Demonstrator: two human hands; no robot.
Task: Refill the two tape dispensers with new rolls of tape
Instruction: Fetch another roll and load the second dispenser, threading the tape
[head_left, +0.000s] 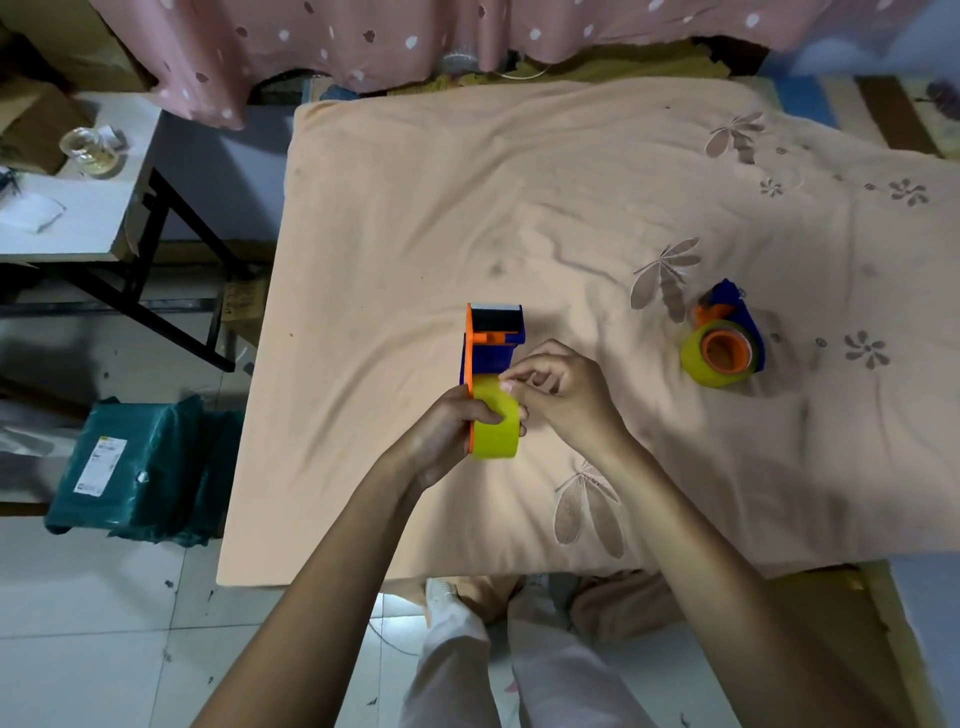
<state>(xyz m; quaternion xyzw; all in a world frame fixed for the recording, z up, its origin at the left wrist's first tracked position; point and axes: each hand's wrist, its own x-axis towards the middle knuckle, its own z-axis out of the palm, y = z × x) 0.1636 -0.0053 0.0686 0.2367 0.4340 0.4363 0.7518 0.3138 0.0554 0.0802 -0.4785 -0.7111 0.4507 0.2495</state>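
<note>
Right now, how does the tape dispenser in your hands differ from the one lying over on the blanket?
The held dispenser is gripped by the left hand, the right hand picking at its yellow roll; the other dispenser lies untouched on the blanket. The held one stands on edge, cutter end pointing away; the other lies on its side, orange hub facing up. Both are blue and orange with yellow tape.

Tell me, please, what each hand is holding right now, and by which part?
The left hand grips the orange-and-blue plastic tape dispenser around its yellow tape roll. The right hand pinches at the roll's top edge.
</note>
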